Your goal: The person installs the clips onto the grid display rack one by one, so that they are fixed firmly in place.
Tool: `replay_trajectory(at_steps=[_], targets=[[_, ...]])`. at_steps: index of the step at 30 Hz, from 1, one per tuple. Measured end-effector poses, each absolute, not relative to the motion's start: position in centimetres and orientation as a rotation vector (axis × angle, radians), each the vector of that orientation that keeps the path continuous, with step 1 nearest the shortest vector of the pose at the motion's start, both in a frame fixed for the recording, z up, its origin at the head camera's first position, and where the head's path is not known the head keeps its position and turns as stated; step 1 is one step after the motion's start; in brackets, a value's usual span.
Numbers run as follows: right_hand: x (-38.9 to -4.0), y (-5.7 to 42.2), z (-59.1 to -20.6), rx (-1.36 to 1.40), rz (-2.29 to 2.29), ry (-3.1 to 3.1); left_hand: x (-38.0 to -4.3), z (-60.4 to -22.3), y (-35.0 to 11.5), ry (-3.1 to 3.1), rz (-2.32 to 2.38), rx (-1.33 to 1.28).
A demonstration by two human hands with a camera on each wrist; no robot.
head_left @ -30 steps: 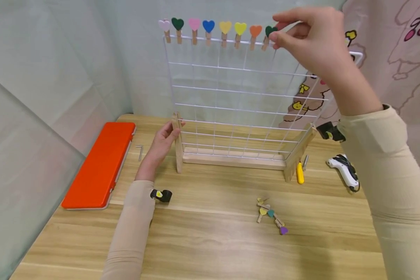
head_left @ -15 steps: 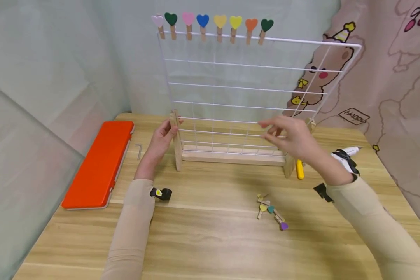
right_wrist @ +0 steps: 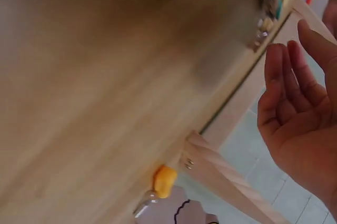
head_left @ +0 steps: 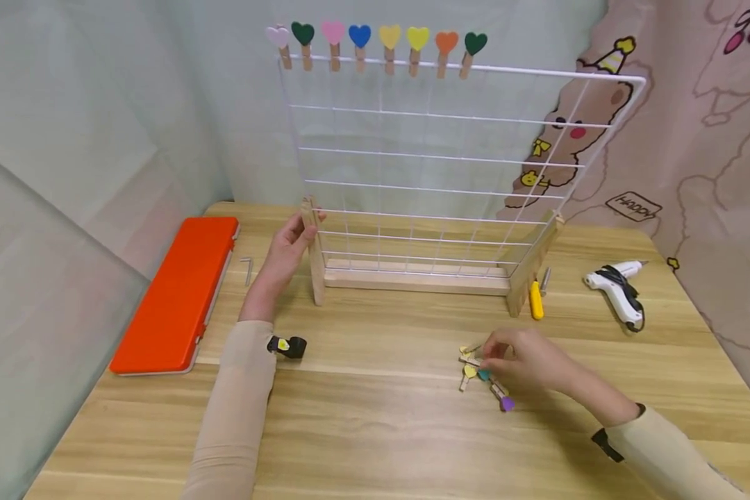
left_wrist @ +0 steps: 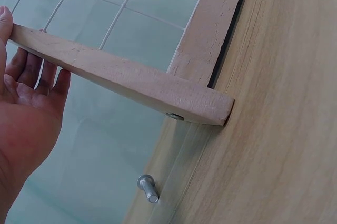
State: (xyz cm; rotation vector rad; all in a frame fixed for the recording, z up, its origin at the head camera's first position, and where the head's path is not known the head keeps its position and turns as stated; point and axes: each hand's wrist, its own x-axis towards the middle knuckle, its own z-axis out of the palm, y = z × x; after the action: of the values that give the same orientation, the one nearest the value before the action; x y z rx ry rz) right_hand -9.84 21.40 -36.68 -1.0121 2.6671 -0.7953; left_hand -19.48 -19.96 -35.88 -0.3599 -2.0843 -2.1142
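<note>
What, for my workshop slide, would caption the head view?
Left hand grips a wooden upright; right hand at heart-topped clothespins.

My bare left hand point(head_left: 284, 251) stretches out ahead of me, thumb opposed to the fingers in a grip, my wrist showing above a beige cloth sleeve point(head_left: 230, 410). My bare right hand point(head_left: 528, 357) is lower and nearer to me, fingers slightly bent, thumb apart from them. My right forearm, in a matching beige cloth sleeve point(head_left: 665, 448), slants inward.
</note>
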Motion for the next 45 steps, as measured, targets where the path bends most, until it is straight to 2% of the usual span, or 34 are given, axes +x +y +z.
replay_trajectory(at_steps=[8, 26, 40, 45], targets=[[-7.9, 21.8, -38.0, -0.919, -0.693, 2.776, -19.5, -35.6, -19.8, -2.112, -2.104, -0.368], [-8.0, 20.7, -38.2, -0.79, -0.727, 2.74, -19.3, -35.6, -19.9, -2.123, -2.107, -0.346], [-8.3, 21.1, -37.7, -1.011, -1.053, 2.817, -19.2, -35.8, -20.1, -2.091, -2.132, -0.342], [-8.9, 20.2, -35.0, -1.034, -1.133, 2.822, -19.3, -35.6, -20.0, -2.117, -2.13, -0.342]])
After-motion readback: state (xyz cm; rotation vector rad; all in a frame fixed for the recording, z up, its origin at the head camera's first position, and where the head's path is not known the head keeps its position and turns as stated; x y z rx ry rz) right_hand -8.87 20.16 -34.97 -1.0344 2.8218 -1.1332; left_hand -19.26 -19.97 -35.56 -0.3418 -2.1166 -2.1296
